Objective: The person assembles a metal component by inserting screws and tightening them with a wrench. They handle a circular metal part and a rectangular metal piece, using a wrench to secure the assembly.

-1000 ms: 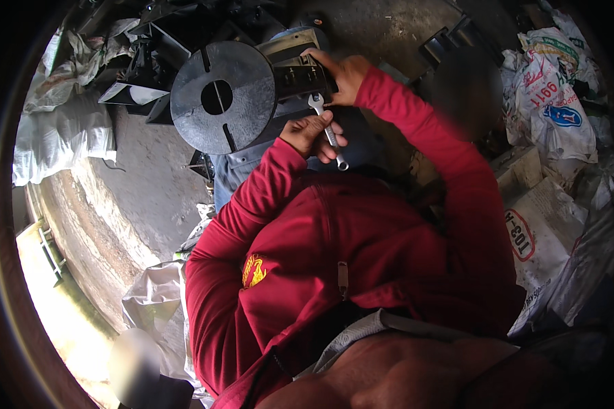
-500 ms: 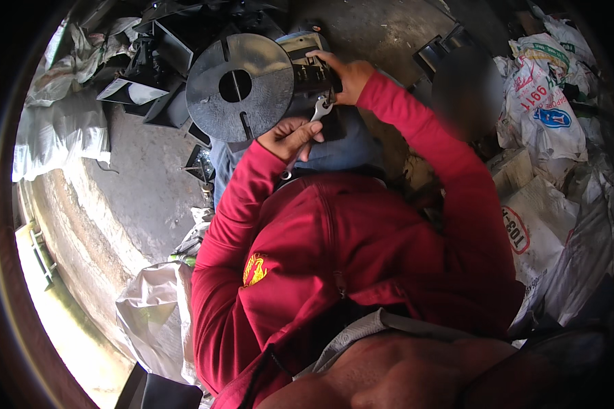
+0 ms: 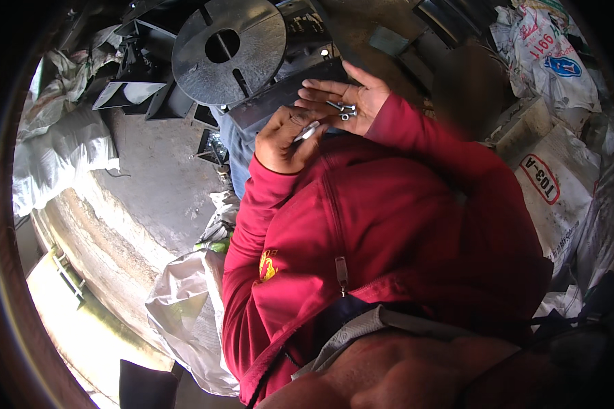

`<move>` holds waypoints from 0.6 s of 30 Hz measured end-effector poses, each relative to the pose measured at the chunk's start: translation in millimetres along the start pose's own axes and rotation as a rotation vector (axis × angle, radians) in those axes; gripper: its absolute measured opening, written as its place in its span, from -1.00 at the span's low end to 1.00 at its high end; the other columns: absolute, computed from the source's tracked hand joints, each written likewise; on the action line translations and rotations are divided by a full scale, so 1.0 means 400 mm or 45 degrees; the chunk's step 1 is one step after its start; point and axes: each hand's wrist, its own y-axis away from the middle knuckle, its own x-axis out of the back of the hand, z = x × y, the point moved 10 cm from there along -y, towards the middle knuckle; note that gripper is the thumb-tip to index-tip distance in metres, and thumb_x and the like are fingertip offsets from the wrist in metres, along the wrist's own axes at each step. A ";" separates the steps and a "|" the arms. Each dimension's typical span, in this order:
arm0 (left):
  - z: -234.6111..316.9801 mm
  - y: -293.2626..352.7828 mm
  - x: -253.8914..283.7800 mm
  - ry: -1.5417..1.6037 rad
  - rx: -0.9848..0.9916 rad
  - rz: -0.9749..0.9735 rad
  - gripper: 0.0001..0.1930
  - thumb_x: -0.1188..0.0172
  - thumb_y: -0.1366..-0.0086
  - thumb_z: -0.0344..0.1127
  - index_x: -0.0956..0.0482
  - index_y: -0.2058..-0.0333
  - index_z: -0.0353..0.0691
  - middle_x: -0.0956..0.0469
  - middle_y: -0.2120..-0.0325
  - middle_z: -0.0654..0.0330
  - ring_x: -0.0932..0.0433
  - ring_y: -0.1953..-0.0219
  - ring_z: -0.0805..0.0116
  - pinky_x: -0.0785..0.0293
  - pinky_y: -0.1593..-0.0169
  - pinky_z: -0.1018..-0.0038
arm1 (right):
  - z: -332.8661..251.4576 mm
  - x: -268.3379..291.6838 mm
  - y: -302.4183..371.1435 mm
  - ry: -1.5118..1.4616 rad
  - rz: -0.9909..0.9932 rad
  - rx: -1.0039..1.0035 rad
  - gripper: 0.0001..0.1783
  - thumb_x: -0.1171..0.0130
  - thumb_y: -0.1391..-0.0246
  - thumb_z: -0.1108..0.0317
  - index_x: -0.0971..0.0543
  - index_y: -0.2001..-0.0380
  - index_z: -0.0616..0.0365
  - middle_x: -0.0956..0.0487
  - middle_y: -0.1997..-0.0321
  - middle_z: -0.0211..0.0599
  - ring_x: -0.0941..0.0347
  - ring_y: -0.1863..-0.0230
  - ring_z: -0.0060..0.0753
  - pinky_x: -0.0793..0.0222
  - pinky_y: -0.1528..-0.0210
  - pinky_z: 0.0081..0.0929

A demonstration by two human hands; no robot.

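Right hand [image 3: 344, 102]: lying palm up just below the round steel disc [image 3: 228, 49], fingers spread flat, cradling small silver bolts [image 3: 341, 109] on the palm.
Right grip: opened wide, pinching nothing, only carrying the bolts loosely.
Left hand [image 3: 283, 140]: curling just below and left of the right palm, further below the disc, knuckles facing up.
Left grip: pressed together around a slim silver tool [image 3: 307, 131], its bright end poking out toward the bolts; kind of tool too small to tell.
Bolts: resting in the middle of the right palm, below and right of the disc, close to the tool tip, touching or not impossible to tell.
Disc: dark, slotted, with a central hole, sitting on a black metal frame [image 3: 286, 92] reaching down toward both hands.
Red jacket [image 3: 389, 225]: filling the space below the disc, sleeves leading up to both hands.
White sacks [image 3: 559, 157]: piling well to the right of the disc.
Concrete floor [image 3: 150, 184]: spreading below and left of the disc.
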 end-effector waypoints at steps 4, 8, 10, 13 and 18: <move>0.004 0.015 0.012 -0.348 -0.015 0.018 -0.56 -0.34 0.08 -0.49 -0.60 0.14 -0.08 -0.50 0.30 0.20 -0.59 0.33 0.24 -0.54 0.29 0.44 | 0.060 0.002 -0.051 0.045 -0.046 -0.106 -0.26 0.23 -0.23 -0.19 -0.35 -0.15 0.26 -0.43 -0.15 -0.12 -0.35 -0.14 -0.20 -0.15 -0.28 -0.24; -0.010 0.030 -0.002 -0.628 0.037 -0.102 -0.61 -0.35 0.05 -0.38 -0.60 0.16 -0.05 -0.51 0.29 0.22 -0.61 0.34 0.22 -0.55 0.37 0.39 | 0.095 -0.018 -0.047 0.062 -0.045 -0.193 -0.36 0.08 -0.20 -0.14 -0.44 -0.08 0.19 -0.52 0.04 -0.20 -0.39 -0.08 -0.28 -0.22 -0.23 -0.28; 0.003 0.040 0.004 -0.690 -0.022 -0.101 -0.62 -0.35 0.06 -0.35 -0.59 0.17 -0.04 -0.52 0.29 0.23 -0.61 0.36 0.21 -0.54 0.38 0.38 | 0.108 -0.014 -0.048 0.105 -0.064 -0.239 -0.38 0.08 -0.20 -0.13 -0.45 -0.06 0.18 -0.52 0.04 -0.21 -0.41 -0.05 -0.30 -0.28 -0.17 -0.32; 0.022 0.029 0.017 -0.588 -0.009 -0.094 -0.60 -0.35 0.12 -0.46 -0.57 0.20 -0.10 -0.56 0.32 0.20 -0.62 0.37 0.23 -0.55 0.36 0.39 | 0.118 0.001 -0.063 0.122 -0.109 -0.262 -0.49 0.03 -0.21 0.00 -0.47 -0.02 0.18 -0.54 0.07 -0.24 -0.46 0.03 -0.32 -0.39 -0.12 -0.34; -0.118 0.065 0.072 0.306 0.322 0.206 -0.67 -0.25 -0.09 -0.60 -0.53 0.12 -0.31 -0.61 0.27 0.16 -0.58 0.29 0.43 -0.51 0.23 0.51 | 0.121 0.058 -0.087 0.248 0.067 -0.145 -0.57 -0.03 -0.20 0.17 -0.44 -0.05 0.20 -0.53 0.02 -0.27 -0.49 0.03 -0.38 -0.45 -0.06 -0.32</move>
